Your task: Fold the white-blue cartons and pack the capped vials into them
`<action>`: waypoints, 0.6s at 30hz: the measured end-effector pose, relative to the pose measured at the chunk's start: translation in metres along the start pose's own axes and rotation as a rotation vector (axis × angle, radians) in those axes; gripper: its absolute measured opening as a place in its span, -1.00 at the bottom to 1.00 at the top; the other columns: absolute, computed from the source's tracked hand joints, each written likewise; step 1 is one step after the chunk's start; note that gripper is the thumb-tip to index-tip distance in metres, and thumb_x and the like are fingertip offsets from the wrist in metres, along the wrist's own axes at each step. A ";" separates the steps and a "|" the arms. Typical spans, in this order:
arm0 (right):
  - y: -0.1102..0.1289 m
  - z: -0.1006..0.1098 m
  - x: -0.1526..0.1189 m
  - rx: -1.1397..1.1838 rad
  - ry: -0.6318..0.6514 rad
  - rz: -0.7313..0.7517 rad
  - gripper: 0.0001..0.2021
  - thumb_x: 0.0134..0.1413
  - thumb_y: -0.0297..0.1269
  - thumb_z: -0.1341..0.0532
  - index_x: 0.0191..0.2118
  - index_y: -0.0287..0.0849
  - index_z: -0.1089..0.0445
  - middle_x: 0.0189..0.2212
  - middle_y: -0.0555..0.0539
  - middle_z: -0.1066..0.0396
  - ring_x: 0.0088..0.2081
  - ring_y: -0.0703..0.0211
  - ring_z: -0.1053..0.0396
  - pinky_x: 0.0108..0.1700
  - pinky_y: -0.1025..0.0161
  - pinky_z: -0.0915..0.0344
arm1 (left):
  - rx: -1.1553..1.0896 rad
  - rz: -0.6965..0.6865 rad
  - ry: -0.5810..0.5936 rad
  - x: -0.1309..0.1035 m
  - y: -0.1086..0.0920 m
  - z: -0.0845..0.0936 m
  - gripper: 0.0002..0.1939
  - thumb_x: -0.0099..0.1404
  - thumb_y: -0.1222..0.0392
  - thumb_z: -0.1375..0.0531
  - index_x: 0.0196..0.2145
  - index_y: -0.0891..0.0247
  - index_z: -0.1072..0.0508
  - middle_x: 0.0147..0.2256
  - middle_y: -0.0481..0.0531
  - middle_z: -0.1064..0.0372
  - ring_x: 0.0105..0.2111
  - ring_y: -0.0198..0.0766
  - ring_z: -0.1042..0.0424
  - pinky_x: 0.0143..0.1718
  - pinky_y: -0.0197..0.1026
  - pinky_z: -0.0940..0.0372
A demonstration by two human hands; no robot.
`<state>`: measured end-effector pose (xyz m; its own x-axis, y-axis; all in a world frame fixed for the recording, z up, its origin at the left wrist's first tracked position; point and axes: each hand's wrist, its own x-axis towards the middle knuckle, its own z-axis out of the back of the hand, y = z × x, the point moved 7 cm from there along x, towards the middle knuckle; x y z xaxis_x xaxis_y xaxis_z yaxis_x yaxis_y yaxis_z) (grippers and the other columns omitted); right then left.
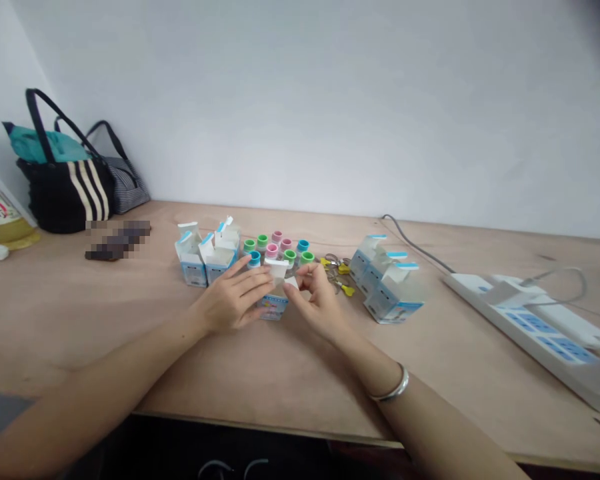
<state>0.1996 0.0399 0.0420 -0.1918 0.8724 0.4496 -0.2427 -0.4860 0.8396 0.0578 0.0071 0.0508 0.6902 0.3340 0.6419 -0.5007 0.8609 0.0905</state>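
Observation:
A small blue-and-white cardboard box (274, 308) stands on the table between my hands, its top flaps up. My left hand (237, 297) holds it from the left, fingers stretched along the side and thumb at the front. On the right, my right hand (320, 303) pinches a white side flap (292, 283) between thumb and index finger. Just behind are several small bottles with green, pink and blue (303, 245) rims, partly hidden by the box and my fingers. The box's inside cannot be made out.
Open boxes stand at left (194, 272) and right (393, 297). Metal-looking pieces with yellow tips (347, 291) lie beside the bottles. A power strip (535, 327) with a cable is far right. Bags (65, 193), a blurred dark object (117, 243) and a yellow-liquid bottle (10, 230) are left.

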 end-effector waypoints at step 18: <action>0.013 -0.006 0.052 -1.011 -0.011 0.406 -0.80 0.12 -0.26 -0.11 -0.17 -0.05 -0.43 -0.09 -0.13 -0.34 -0.07 0.00 -0.19 -0.06 0.05 0.00 | -0.074 0.074 -0.059 -0.011 0.008 0.003 -0.89 0.25 0.25 -0.12 -0.24 0.19 -0.37 -0.11 0.07 -0.40 0.02 -0.18 -0.33 0.21 0.13 0.05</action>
<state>0.1808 0.0785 0.0746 -0.4270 0.6354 0.6434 -0.8341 -0.5516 -0.0089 0.0447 0.0094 0.0467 0.6199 0.3767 0.6884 -0.5080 0.8612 -0.0138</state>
